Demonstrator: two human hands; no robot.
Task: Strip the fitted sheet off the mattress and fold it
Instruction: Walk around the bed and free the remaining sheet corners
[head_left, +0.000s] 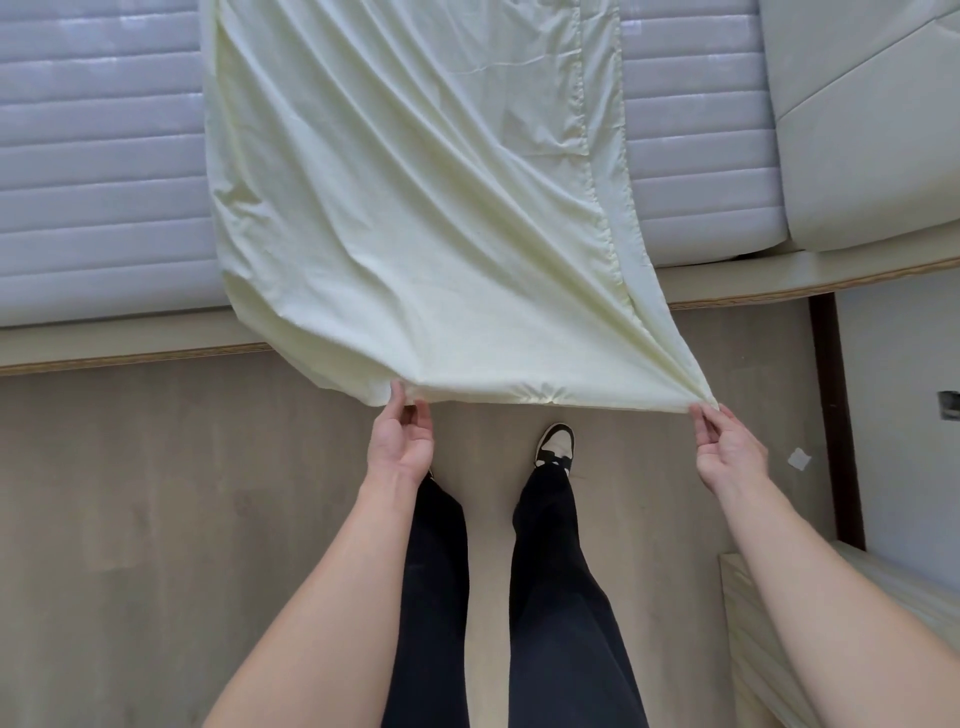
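A pale yellow-green fitted sheet (415, 208) lies as a long folded strip across the bare quilted white mattress (98, 171) and hangs past the bed's near edge. Its near end is pulled taut between my hands above the floor. My left hand (401, 441) pinches the left corner of that end. My right hand (727, 449) pinches the right corner, where the cloth gathers into a point. A stitched hem runs down the sheet's right side.
The cream bed frame edge (779, 280) runs along the mattress. A cream padded headboard (872, 130) stands at the upper right. Wood floor (156, 493) lies below, with my legs and a shoe (555, 447). A light wooden cabinet (779, 623) sits at lower right.
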